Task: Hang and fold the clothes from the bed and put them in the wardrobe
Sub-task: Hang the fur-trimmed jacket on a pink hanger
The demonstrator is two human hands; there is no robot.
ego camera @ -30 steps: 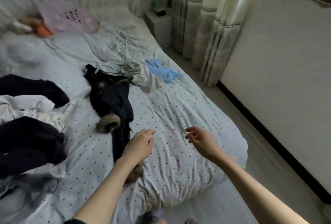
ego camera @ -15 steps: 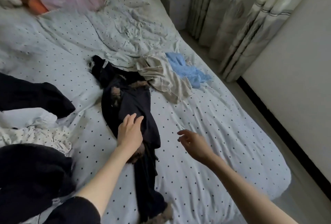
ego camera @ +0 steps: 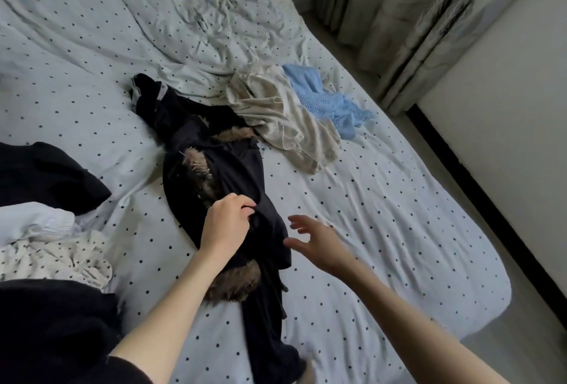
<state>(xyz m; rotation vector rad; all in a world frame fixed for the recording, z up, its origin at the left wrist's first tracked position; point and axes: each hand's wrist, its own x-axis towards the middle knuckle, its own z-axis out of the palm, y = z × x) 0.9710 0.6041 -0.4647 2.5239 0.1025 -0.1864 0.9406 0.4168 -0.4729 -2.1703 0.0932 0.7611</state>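
Clothes lie scattered on the dotted bed (ego camera: 383, 230): a dark coat (ego camera: 233, 175) with fur trim in the middle, a beige garment (ego camera: 285, 119) and a blue knit (ego camera: 322, 98) beyond it. The left hand (ego camera: 227, 224) pinches the coat's fabric with curled fingers. The right hand (ego camera: 316, 242) hovers just beside it, fingers spread and holding nothing.

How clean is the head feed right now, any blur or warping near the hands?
Head view: left hand on the dark fur-trimmed coat is sharp; right hand fingertips slightly smeared; top-left corner blurred; wide-angle bends the bed edge; soft, dim daylight, no glare.
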